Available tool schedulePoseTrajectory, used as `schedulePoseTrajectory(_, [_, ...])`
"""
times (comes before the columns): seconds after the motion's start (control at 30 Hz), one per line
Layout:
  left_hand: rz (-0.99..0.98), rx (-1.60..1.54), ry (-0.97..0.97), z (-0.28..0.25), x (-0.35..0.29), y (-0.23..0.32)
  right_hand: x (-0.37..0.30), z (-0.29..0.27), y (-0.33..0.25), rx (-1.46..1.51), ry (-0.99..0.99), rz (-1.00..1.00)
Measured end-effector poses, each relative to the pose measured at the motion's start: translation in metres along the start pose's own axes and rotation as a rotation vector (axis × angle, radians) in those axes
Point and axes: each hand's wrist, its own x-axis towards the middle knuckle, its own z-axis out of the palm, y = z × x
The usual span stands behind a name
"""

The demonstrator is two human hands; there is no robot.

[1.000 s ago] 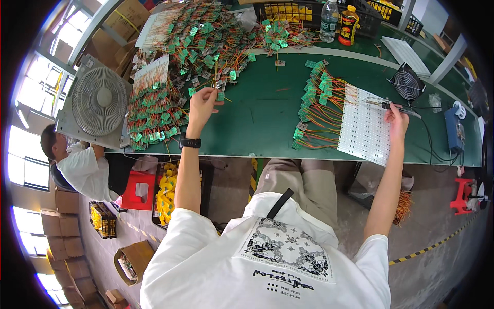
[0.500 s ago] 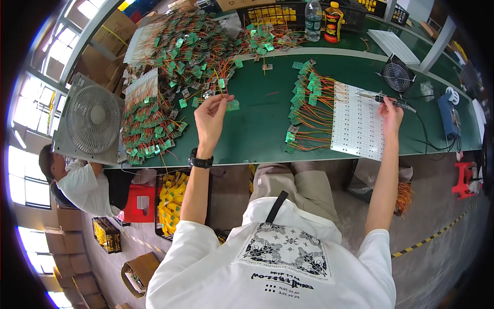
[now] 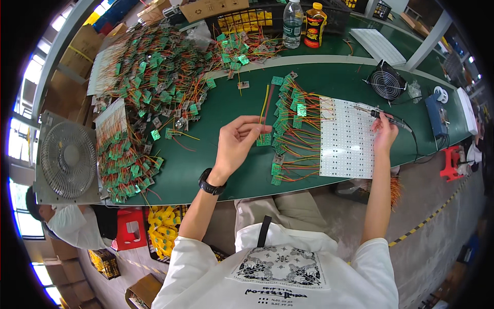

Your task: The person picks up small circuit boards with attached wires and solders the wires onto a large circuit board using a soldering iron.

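My left hand pinches a small green circuit board whose yellow and red wires stand up above the fingers. It hovers just left of a column of similar wired boards. Their wires run right to the edge of a white panel dotted with rows of small marks. At the panel's right side, my right hand grips a soldering iron. The iron's metal tip points left, over the panel's upper part.
A big heap of wired circuit boards covers the table's left side, near a large grey fan. A small black fan, a blue soldering station and two bottles stand farther off. A co-worker sits at left.
My left hand has carried the circuit board rightward from beside the heap to the column of wired boards. My right hand still holds the soldering iron by the panel. The whole view has shifted.
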Motion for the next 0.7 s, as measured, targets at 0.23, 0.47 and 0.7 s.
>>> schedulePoseTrajectory(0.23, [0.038, -0.112, -0.147, 0.027, 0.029, 0.005, 0.004, -0.002, -0.008, 0.109, 0.083, 0.075])
schedulePoseTrajectory(0.47, [0.224, 0.026, -0.276, 0.079, 0.076, 0.003, -0.003, 0.008, -0.004, -0.067, -0.012, -0.105])
schedulePoseTrajectory(0.7, [0.211, 0.347, -0.459, 0.116, 0.098, -0.001, -0.007, 0.012, -0.009, -0.092, -0.136, -0.046])
